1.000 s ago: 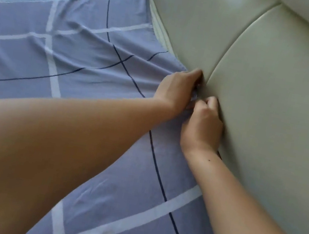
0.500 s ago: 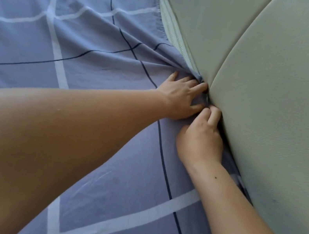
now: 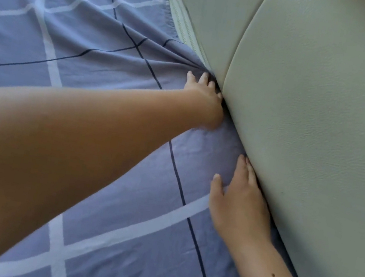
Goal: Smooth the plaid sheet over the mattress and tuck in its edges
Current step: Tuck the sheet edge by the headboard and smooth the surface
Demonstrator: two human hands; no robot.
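The blue-violet plaid sheet (image 3: 94, 54), with pale and dark lines, covers the mattress across the left and bottom of the view. Folds in it run toward the gap beside the padded headboard (image 3: 315, 113). My left hand (image 3: 205, 94) lies flat on the sheet with fingers spread, its fingertips pressed at that gap where the folds meet. My right hand (image 3: 238, 202) lies flat lower down, fingers together and sliding along the seam between sheet and headboard. Neither hand grips cloth. Farther up, the sheet's hemmed edge lies loose beside a strip of bare mattress (image 3: 179, 23).
The grey-green padded headboard fills the right side and leans over the mattress edge. My left forearm crosses the lower left of the view and hides part of the sheet.
The hands were pinched together at the gap. Now they have parted: the left flattened and stayed at the folds, the right slid down along the headboard seam toward me.
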